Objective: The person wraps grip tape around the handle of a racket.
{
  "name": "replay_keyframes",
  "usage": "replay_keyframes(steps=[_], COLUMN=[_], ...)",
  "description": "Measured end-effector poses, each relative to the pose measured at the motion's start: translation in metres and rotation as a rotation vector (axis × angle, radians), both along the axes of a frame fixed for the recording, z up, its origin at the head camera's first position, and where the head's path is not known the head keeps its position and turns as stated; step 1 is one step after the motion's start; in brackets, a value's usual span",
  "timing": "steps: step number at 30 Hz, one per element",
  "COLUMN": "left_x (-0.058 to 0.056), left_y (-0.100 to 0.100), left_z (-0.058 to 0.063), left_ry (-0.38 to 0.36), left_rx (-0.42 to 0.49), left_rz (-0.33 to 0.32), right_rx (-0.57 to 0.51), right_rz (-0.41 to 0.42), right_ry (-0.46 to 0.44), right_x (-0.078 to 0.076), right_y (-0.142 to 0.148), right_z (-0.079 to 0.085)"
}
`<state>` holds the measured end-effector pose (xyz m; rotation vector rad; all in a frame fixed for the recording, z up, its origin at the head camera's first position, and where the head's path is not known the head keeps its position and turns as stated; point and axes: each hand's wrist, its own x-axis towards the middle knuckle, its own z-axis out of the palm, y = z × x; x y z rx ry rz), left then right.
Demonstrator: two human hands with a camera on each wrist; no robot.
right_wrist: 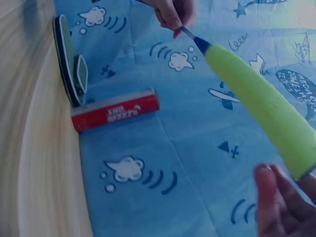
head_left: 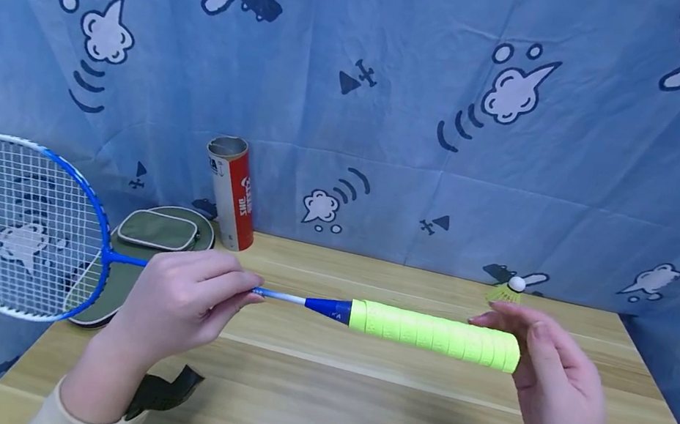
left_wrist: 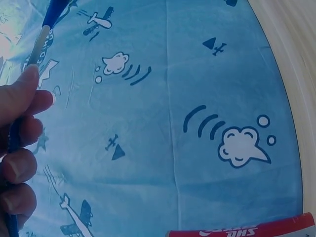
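A badminton racket is held level above the table, its blue-and-white strung head (head_left: pixel 10 226) at the left. My left hand (head_left: pixel 186 299) grips the thin shaft, thumb and fingers curled round it in the left wrist view. The bright yellow-green wrapped handle (head_left: pixel 434 335) points right, beyond a blue cone (head_left: pixel 327 309). At the butt end is my right hand (head_left: pixel 561 395), its fingers loosely bent beside the handle. In the right wrist view, the right thumb (right_wrist: pixel 266 185) stands apart from the grip; whether the other fingers touch the butt is hard to see.
Behind the racket stand a red-and-white tube (head_left: pixel 232 195), open at its top, and a green case (head_left: pixel 178 220) with pale piping. A yellow shuttlecock (head_left: pixel 509 289) sits at the table's back right. A blue patterned curtain (head_left: pixel 397 102) hangs behind the wooden table (head_left: pixel 347 421).
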<state>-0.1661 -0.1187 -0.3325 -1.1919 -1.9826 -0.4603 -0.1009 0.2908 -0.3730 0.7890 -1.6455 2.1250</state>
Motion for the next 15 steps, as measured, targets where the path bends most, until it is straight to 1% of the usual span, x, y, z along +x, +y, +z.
replay_keyframes(steps=[3, 5, 7, 10, 12, 15], left_x=[0.001, 0.001, 0.000, 0.000, 0.001, 0.005], left_y=[0.000, 0.002, 0.005, 0.011, 0.016, 0.022], left_z=[-0.001, -0.001, -0.001, -0.005, -0.009, -0.018], left_ry=[-0.028, -0.041, -0.054, -0.076, -0.100, -0.153], left_rx=[-0.028, -0.047, -0.061, -0.089, -0.119, -0.162], left_rz=[0.020, 0.033, 0.045, 0.074, 0.104, 0.163], right_rx=[0.271, 0.492, 0.673, 0.872, 0.965, 1.091], right_rz=[-0.109, -0.196, -0.254, -0.312, -0.332, -0.390], right_ry=[-0.123, -0.161, -0.141, -0.068, -0.001, 0.097], right_x=[0.003, 0.007, 0.010, 0.012, 0.012, 0.010], right_y=[0.008, 0.013, 0.016, 0.021, 0.023, 0.025], right_z=[0.005, 0.007, 0.008, 0.004, 0.000, -0.006])
